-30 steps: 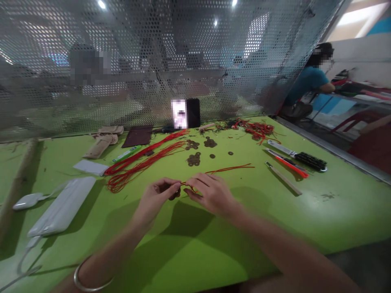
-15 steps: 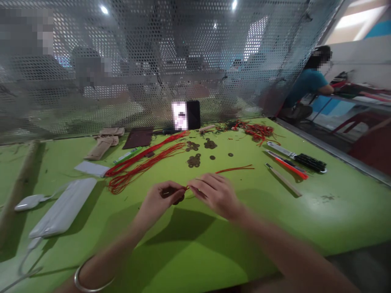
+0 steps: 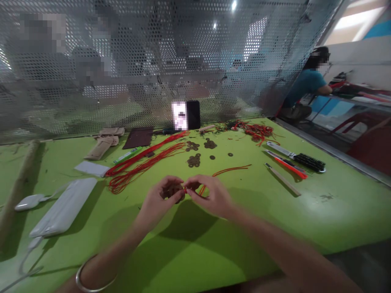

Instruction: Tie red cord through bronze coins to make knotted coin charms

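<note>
A dark round coin (image 3: 174,191) is pinched in the curled left hand (image 3: 159,199), a thin red cord (image 3: 228,169) in the curled right hand (image 3: 212,196).

One left hand (image 3: 160,198), one right hand (image 3: 211,196), one phone (image 3: 193,114), three long tools (image 3: 287,164) and seemingly three coin piles (image 3: 194,160) were present.

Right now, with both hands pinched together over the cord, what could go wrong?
1. The cord trails loose behind the right hand; a tug might sweep it into the coin piles.
2. The coin in the left hand sits at the fingertips and could slip.
</note>
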Motion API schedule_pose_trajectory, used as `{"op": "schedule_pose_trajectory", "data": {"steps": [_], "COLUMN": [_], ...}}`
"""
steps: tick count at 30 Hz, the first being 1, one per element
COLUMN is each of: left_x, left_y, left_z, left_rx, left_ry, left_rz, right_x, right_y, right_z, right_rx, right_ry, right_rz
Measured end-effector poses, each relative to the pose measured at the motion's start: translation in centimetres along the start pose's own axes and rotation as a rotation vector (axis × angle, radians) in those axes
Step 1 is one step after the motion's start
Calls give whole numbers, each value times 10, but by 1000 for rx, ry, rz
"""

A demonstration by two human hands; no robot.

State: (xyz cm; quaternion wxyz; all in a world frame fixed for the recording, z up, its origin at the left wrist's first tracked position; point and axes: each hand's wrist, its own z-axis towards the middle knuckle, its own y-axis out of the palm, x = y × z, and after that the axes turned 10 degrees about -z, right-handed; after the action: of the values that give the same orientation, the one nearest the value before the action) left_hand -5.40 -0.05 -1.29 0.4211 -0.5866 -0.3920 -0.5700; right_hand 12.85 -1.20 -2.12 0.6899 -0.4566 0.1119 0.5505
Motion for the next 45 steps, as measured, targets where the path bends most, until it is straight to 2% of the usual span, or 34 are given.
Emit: {"op": "schedule_pose_trajectory", "data": {"steps": [5, 8, 15, 20, 23, 26, 30, 33, 35, 39, 42, 44, 45], "left_x": [3, 3, 6, 8, 10, 14, 16, 15, 15, 17, 17, 14, 12], "left_y": [-2, -3, -3, -4, -3, -1, 0, 2, 3, 6, 6, 4, 2], "left_z": [0, 2, 3, 2, 1, -1, -4, -7, -8, -10, -8, -5, -4], "left_rx": [-32, -36, -126, -214, -306, -343, -407, -435, -398, -183, -97, -74, -57], "left_ry": [-56, -38, -36, -96, -195, -256, -289, -294, -242, -94, -65, -70, -82], "left_rz": [42, 66, 141, 156, 86, 0, -96, -162, -225, -288, -289, -305, -311], "right_x": [0, 3, 11, 11, 11, 14, 18, 21, 23, 29, 33, 33, 31], "right_y": [-2, -2, -1, -18, -32, -40, -37, -27, -18, -1, 8, 11, 11], "right_z": [1, 0, -2, 1, 4, 5, 7, 7, 8, 7, 5, 3, 2], "right_rx": [-21, -22, -22, 59, 148, 252, 338, 312, 230, 16, -114, -135, -103], "right_ry": [-44, -69, -98, -117, -99, -57, -12, 16, 50, 84, 76, 68, 59], "right_rz": [-26, -69, -141, -132, -174, -233, -267, -249, -240, -244, -245, -264, -281]}}
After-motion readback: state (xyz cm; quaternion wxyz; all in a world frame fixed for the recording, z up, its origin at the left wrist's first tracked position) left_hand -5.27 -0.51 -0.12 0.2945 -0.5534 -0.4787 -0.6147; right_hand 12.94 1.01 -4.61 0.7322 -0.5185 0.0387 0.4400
